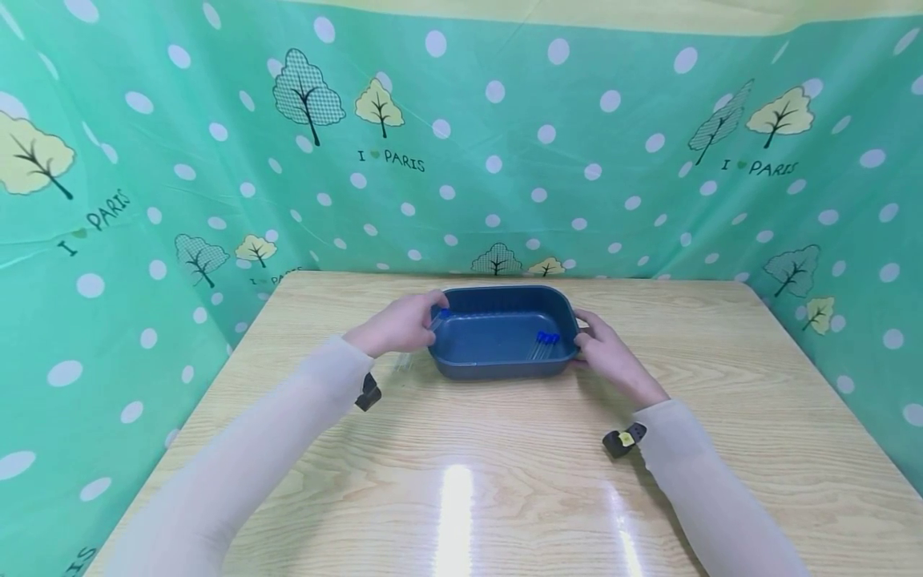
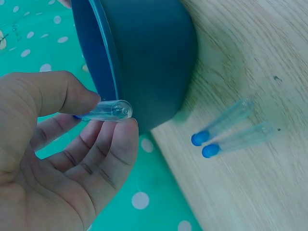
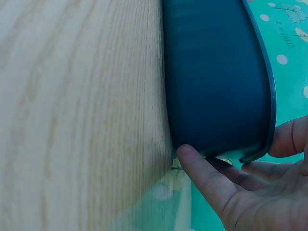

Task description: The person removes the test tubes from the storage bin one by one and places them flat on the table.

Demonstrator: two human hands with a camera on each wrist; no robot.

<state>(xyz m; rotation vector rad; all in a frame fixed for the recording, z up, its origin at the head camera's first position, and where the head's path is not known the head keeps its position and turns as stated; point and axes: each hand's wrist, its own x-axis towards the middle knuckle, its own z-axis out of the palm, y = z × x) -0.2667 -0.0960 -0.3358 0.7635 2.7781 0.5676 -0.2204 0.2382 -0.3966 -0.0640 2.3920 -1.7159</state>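
A dark blue basin (image 1: 497,371) sits on the wooden table toward its back edge. At its left end my left hand (image 1: 404,324) pinches a clear tube (image 2: 109,110) with a blue cap between thumb and fingers, close by the rim. My right hand (image 1: 611,354) grips the basin's right end, thumb at the rim and fingers along the outer wall, as the right wrist view shows. Several blue-capped tubes (image 1: 546,339) lie together inside the basin at the right. Outside it, two more capped tubes (image 2: 226,120) lie side by side on the table.
The pale wooden table (image 1: 526,449) spreads out in front of the basin. A green dotted curtain (image 1: 505,184) hangs behind the table and along both sides. Each wrist carries a black strap mount (image 1: 368,393).
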